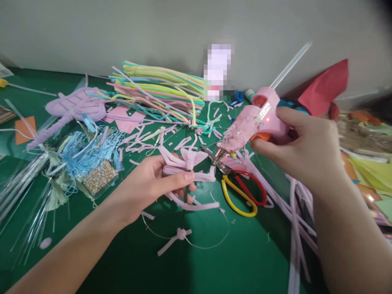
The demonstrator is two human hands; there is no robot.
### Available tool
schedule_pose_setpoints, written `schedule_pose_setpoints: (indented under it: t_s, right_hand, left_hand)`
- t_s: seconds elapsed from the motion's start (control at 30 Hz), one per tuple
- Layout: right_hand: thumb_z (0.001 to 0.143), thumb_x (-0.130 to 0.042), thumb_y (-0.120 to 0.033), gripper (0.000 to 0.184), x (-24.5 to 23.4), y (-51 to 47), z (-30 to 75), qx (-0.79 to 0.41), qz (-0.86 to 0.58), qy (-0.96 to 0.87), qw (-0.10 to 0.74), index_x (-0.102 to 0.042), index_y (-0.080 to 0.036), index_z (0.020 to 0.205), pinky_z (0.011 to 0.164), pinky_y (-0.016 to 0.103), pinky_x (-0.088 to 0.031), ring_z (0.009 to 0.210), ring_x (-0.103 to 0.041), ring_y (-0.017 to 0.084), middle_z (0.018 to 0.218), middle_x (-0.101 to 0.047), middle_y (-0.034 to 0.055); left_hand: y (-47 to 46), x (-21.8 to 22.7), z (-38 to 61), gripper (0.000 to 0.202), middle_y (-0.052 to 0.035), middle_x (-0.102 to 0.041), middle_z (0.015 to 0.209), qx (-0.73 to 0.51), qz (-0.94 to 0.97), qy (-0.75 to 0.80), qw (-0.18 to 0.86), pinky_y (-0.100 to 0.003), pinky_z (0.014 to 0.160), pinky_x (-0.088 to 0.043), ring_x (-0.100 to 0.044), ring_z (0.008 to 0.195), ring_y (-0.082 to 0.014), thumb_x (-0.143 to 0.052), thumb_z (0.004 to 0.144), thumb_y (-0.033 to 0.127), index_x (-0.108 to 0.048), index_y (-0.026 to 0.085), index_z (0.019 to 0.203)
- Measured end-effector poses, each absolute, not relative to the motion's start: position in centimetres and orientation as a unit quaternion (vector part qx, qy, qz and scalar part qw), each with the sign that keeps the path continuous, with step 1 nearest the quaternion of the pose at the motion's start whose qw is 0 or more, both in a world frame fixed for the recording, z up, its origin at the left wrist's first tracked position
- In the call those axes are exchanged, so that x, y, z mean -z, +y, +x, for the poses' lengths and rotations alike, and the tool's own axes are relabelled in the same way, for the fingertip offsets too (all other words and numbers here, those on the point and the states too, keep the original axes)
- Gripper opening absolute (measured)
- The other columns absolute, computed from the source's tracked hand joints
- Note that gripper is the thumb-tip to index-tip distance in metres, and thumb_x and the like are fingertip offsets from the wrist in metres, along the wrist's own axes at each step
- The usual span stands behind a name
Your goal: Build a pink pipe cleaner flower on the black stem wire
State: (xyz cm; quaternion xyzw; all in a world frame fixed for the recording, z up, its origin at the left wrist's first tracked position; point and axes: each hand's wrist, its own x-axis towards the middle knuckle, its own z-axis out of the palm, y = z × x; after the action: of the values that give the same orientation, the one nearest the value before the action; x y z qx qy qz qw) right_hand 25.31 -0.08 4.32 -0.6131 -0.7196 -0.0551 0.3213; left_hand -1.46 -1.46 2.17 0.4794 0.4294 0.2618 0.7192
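My left hand (pixel 153 183) is closed around a small pink pipe-cleaner figure (pixel 186 165), held above the green table with loops trailing below it. My right hand (pixel 303 147) grips a pink hot glue gun (pixel 254 122) whose red light is on. Its nozzle points down-left and sits just right of the pink figure, close to it. A clear glue stick (pixel 290 65) juts from the gun's back. Directly under the nozzle lie scissors (pixel 241 192) with one yellow and one red handle.
A pile of pastel pipe cleaners (pixel 159 90) lies at the back, with cut pink scraps (pixel 147 139) in front. A purple wrapped shape (pixel 73 108), blue fringe and a packet of gold beads (pixel 99 177) are left. Red paper (pixel 327 87) and coloured sheets lie right. A knotted pink piece (pixel 179 236) sits near me.
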Motion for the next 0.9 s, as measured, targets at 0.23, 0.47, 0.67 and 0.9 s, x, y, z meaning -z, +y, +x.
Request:
schedule_pose_setpoints:
  t_s: [0.23, 0.47, 0.67, 0.9]
  right_hand:
    - [0.062, -0.064, -0.022, 0.038, -4.6, -0.2, 24.8, 0.072, -0.633, -0.694, 0.337, -0.026, -0.022, 0.060, 0.047, 0.026, -0.022, 0.049, -0.022, 0.007, 0.050, -0.025, -0.0091]
    - [0.066, -0.065, -0.028, 0.039, -5.2, -0.7, 24.9, 0.168, -0.591, -0.709, 0.346, -0.027, -0.022, 0.062, 0.051, 0.026, -0.023, 0.051, -0.023, 0.007, 0.054, -0.026, -0.0083]
    - [0.065, -0.065, -0.026, 0.039, -5.5, -0.6, 25.3, 0.184, -0.600, -0.708, 0.325, -0.026, -0.022, 0.062, 0.051, 0.027, -0.023, 0.050, -0.024, 0.007, 0.054, -0.027, -0.0083]
    - [0.066, -0.061, -0.024, 0.026, -3.3, 1.0, 25.5, -0.071, -0.658, -0.692, 0.290, -0.035, -0.022, 0.060, 0.048, 0.027, -0.023, 0.052, -0.028, 0.009, 0.053, -0.029, -0.0075]
  left_hand:
    - [-1.5, -2.2, -1.5, 0.016, 0.0018, -0.072, 0.074, -0.245, 0.484, 0.449, 0.710, -0.019, 0.063, -0.055, -0.069, 0.068, -0.0131, -0.076, 0.081, 0.032, -0.070, 0.018, 0.085]
    - [-1.7, -2.2, -1.4, 0.015, 0.0019, -0.074, 0.074, -0.255, 0.488, 0.459, 0.698, -0.018, 0.060, -0.055, -0.069, 0.066, -0.0128, -0.077, 0.080, 0.032, -0.070, 0.019, 0.083]
    - [-1.9, -2.5, -1.3, 0.016, 0.0026, -0.073, 0.074, -0.246, 0.498, 0.461, 0.692, -0.017, 0.059, -0.055, -0.070, 0.065, -0.0120, -0.076, 0.081, 0.033, -0.070, 0.019, 0.079]
    - [-1.8, -3.6, -1.1, 0.013, 0.0034, -0.071, 0.072, -0.237, 0.462, 0.431, 0.738, -0.019, 0.063, -0.056, -0.069, 0.065, -0.0120, -0.073, 0.083, 0.029, -0.067, 0.017, 0.083]
